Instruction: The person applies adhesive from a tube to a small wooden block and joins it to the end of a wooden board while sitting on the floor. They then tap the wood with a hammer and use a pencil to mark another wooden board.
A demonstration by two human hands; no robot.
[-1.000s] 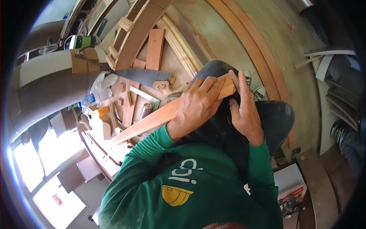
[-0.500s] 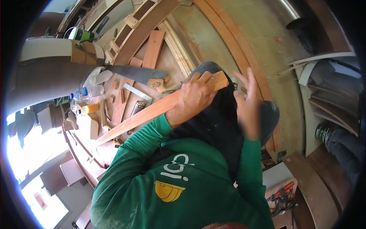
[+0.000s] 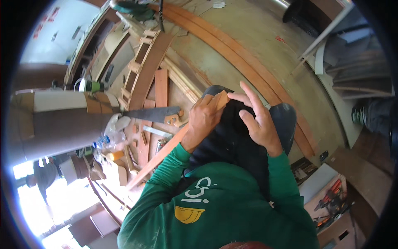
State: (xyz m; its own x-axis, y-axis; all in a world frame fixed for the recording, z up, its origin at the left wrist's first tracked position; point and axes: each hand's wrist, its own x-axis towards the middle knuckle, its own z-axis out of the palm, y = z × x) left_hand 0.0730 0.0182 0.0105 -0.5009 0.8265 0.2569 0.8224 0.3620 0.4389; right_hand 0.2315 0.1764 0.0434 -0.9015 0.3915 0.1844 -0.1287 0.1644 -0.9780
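Note:
My left hand (image 3: 205,119) is closed around a long reddish wooden strip (image 3: 159,154) near its upper end, which rests by my knee. From there the strip slants down to the left, passing under my left forearm. My right hand (image 3: 260,124) holds nothing, its fingers spread. One of its fingertips is at the strip's cut end; I cannot tell whether it touches. Left of the strip lie a handsaw (image 3: 151,113) with a wooden handle and a metal square (image 3: 157,132). A small can (image 3: 161,144) stands partly behind the strip.
Long boards (image 3: 232,43) run along the floor ahead. A slotted wooden frame (image 3: 143,79) and a short plank (image 3: 162,88) lie at far left. Plastic bottles (image 3: 110,140) are beside a big column-like roll (image 3: 62,124). Red-handled tools (image 3: 331,195) sit at lower right.
My right hand has come in toward the strip's end, its fingers spread. My left hand keeps its grip. The whole view has shifted, showing more of the far left.

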